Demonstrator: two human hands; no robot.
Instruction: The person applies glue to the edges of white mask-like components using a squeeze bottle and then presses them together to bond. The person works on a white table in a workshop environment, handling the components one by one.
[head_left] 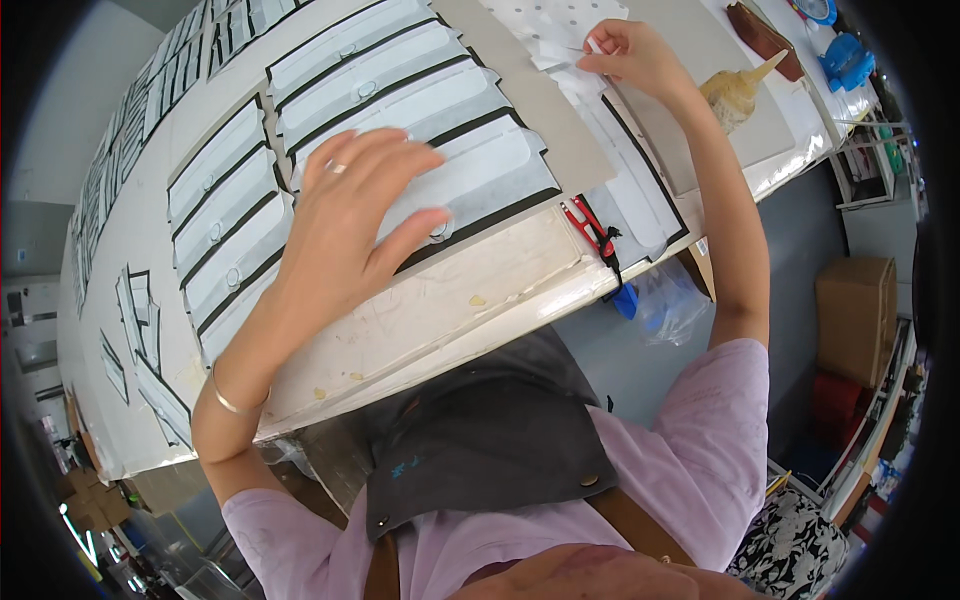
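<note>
My left hand (352, 215), with a ring and a wrist bangle, lies flat with fingers spread on a white fabric piece (480, 165) edged in black, one of several laid side by side on the grey board (550, 110). At the far end of the table my right hand (632, 55) pinches a small white piece (594, 45) next to a white dotted sheet (545, 18). A further white piece (630, 190) with a black edge lies between the two hands.
Red snips (592, 228) lie near the table's front edge. A tan glue bottle (738, 88), a brown case (762, 35) and a blue object (848, 58) sit at the far right. More white pieces (225, 215) fill the left side. A cardboard box (855, 315) stands on the floor.
</note>
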